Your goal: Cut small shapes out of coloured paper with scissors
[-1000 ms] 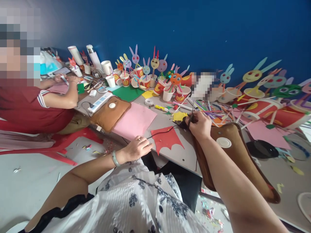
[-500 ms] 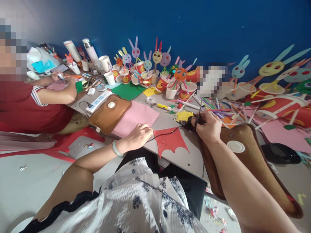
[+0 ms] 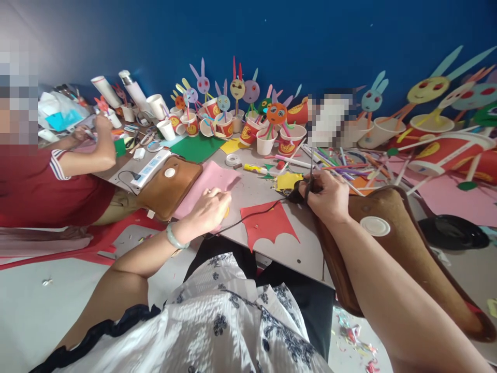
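My left hand (image 3: 213, 210) is closed at the near edge of a pink sheet of paper (image 3: 209, 181), whose right side curls up off the table. A small yellow bit peeks out beside its fingers. My right hand (image 3: 329, 196) grips dark scissors (image 3: 311, 168), blades pointing up, over the table's right part. Between the hands lies a red paper piece (image 3: 267, 223) with a scalloped edge, and a thin black cord (image 3: 254, 213) runs across it. Close to the scissors is a yellow paper scrap (image 3: 288, 181).
Brown hot-water bags (image 3: 171, 181) lie left and right, one under my right forearm. Cups (image 3: 266, 142) with paper rabbit figures line the blue wall. A power strip (image 3: 151, 168), a tape roll (image 3: 233, 160) and pens surround them. A co-worker in red (image 3: 77, 176) sits at left.
My left hand has moved left onto the pink paper, and the paper's right side has risen. The red piece lies still. My right hand keeps the scissors. The co-worker's arm has lifted.
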A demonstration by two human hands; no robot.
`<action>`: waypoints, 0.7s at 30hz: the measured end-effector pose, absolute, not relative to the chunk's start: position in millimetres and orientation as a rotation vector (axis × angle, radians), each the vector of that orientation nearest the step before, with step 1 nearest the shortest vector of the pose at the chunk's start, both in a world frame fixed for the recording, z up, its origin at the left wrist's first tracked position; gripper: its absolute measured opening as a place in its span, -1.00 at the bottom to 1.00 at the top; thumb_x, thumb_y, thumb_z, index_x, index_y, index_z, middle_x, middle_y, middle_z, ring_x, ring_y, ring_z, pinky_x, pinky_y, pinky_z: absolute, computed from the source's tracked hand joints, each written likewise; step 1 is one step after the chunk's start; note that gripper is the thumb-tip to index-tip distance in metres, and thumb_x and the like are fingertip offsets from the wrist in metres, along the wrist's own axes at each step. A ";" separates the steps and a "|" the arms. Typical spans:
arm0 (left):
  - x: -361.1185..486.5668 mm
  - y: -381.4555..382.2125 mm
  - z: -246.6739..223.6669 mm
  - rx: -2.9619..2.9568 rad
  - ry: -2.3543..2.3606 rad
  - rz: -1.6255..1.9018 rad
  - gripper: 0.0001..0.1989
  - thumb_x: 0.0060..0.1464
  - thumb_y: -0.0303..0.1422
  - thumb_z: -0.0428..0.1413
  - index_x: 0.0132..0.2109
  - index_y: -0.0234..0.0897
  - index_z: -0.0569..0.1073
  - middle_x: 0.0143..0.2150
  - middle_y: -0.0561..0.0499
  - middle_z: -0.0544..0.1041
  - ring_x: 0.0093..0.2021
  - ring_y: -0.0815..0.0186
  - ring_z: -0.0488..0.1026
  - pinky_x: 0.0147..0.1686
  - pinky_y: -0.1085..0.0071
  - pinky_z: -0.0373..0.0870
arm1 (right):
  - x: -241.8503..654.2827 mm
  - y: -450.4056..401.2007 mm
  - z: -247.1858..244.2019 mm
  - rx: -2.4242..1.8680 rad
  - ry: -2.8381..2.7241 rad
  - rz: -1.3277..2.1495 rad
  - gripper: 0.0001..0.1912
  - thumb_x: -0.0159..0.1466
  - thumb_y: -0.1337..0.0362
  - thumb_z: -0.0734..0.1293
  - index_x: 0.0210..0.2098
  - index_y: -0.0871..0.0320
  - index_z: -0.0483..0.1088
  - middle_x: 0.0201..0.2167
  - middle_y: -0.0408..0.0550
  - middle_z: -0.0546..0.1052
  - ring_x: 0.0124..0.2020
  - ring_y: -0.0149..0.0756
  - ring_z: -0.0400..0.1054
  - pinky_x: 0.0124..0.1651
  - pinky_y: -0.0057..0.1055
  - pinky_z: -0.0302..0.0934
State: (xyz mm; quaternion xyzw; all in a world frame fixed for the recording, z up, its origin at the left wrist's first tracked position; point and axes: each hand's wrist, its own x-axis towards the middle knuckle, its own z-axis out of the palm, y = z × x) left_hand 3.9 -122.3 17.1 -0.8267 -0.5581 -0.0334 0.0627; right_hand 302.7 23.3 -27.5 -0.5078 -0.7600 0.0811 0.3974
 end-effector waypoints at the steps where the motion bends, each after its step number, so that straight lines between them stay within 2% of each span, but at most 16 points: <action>1: -1.9 -120.5 18.8 -2.456 -1.701 -0.100 -0.79 0.32 -0.47 -0.09 -0.12 -0.32 0.44 -0.09 -0.18 0.54 -0.11 0.09 0.38 -0.15 0.18 0.24 | 302.5 23.0 -27.2 -1.293 -1.925 0.212 -0.83 0.14 0.20 0.37 -0.27 0.07 0.44 -0.46 -0.06 0.56 -0.40 -0.12 0.43 -0.14 -0.15 0.30; 4: -17.5 -116.3 22.9 -2.346 -1.747 -0.203 -0.76 0.34 -0.44 -0.09 -0.24 -0.28 0.45 0.00 -0.13 0.56 -0.13 0.14 0.41 -0.16 0.19 0.23 | 302.1 22.3 -26.2 -1.308 -1.933 0.235 -0.83 0.14 0.21 0.36 -0.25 0.06 0.44 -0.42 -0.03 0.58 -0.37 -0.10 0.44 -0.12 -0.14 0.28; 8: -22.1 -110.0 20.9 -2.396 -1.727 -0.258 -0.73 0.29 -0.46 -0.03 -0.37 -0.27 0.46 -0.05 -0.09 0.58 -0.14 0.17 0.42 -0.17 0.20 0.25 | 301.6 21.8 -25.1 -1.319 -1.940 0.223 -0.84 0.14 0.20 0.36 -0.27 0.06 0.44 -0.40 -0.01 0.59 -0.37 -0.10 0.43 -0.15 -0.17 0.27; 14: -1.9 -108.0 -5.3 -2.456 -1.622 -0.241 -0.73 0.27 -0.46 0.00 -0.37 -0.28 0.51 -0.04 -0.12 0.58 -0.08 0.13 0.41 -0.13 0.17 0.27 | 301.7 22.2 -24.8 -1.328 -1.937 0.203 -0.84 0.12 0.20 0.37 -0.29 0.06 0.42 -0.48 -0.05 0.57 -0.41 -0.11 0.41 -0.20 -0.21 0.29; 18: 1.3 -111.4 -19.5 -2.381 -1.636 -0.302 -0.72 0.28 -0.47 -0.04 -0.37 -0.28 0.49 -0.03 -0.14 0.56 -0.08 0.14 0.42 -0.12 0.16 0.26 | 302.0 22.9 -26.6 -1.314 -1.936 0.218 -0.83 0.12 0.19 0.36 -0.28 0.07 0.43 -0.46 -0.03 0.59 -0.42 -0.11 0.42 -0.20 -0.20 0.30; 21: 0.0 -113.4 -18.8 -2.340 -1.680 -0.297 -0.84 0.16 -0.49 0.04 -0.36 -0.28 0.47 -0.02 -0.18 0.55 -0.06 0.08 0.41 -0.15 0.13 0.24 | 302.3 23.1 -27.9 -1.313 -1.931 0.228 -0.82 0.13 0.18 0.36 -0.27 0.07 0.44 -0.46 -0.03 0.59 -0.43 -0.11 0.42 -0.21 -0.20 0.30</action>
